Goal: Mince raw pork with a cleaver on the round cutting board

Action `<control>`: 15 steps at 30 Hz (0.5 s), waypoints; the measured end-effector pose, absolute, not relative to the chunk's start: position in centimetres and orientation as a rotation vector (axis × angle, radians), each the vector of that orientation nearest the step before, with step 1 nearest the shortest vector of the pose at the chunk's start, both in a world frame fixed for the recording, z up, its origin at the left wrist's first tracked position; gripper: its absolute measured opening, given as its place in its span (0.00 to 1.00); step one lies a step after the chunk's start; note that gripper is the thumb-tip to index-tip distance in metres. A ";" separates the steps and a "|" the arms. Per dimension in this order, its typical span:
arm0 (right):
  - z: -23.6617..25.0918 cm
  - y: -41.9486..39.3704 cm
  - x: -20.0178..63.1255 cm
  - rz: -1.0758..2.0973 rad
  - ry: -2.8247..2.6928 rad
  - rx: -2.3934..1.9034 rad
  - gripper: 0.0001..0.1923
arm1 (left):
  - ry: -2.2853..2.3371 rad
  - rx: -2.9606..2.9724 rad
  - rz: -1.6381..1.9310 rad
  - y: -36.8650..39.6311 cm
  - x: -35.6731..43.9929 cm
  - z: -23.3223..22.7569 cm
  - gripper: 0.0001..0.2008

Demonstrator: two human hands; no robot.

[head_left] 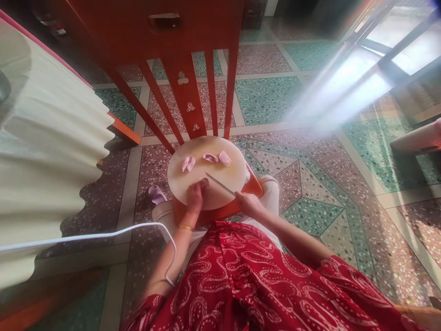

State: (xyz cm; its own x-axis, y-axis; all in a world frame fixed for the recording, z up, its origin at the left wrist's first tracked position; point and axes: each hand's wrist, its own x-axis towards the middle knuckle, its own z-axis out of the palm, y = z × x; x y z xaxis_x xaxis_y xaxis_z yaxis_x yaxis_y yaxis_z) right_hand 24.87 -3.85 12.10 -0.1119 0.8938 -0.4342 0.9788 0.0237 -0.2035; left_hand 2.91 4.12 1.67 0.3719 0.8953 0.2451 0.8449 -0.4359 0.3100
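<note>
A round pale cutting board [177,184] rests on the seat of a reddish-brown chair. Past its middle lie a pink-and-white chunk that looks like meat [188,164], a second, smaller chunk [210,158] and a third, paler chunk [225,158]. My left hand [195,195] is closed at the board's near side, fingers curled down; what lies under the fingertips is hidden. In my right hand [248,203], at the board's right edge, is a knife [220,184]. Its blade points up and left across the board, with the tip a little beyond my left fingers.
The slatted chair back [184,101] rises behind the board. A white cable [103,234] crosses from the left to my left arm. Pale pleated cloth [44,151] hangs at the left. A lilac object [157,194] lies on the patterned floor [268,99]. Sunlight glares at the upper right.
</note>
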 end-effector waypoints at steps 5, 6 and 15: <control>12.6 -2.6 23.4 -0.628 2.091 1.927 0.12 | 1.504 2.471 0.694 3.3 3.3 2.1 0.17; 12.7 -2.3 23.1 -0.628 2.081 1.912 0.12 | 1.503 2.432 0.770 3.1 3.5 2.2 0.16; 12.4 -1.8 21.5 -0.658 2.054 1.859 0.13 | 1.377 2.290 0.849 3.7 4.5 1.8 0.12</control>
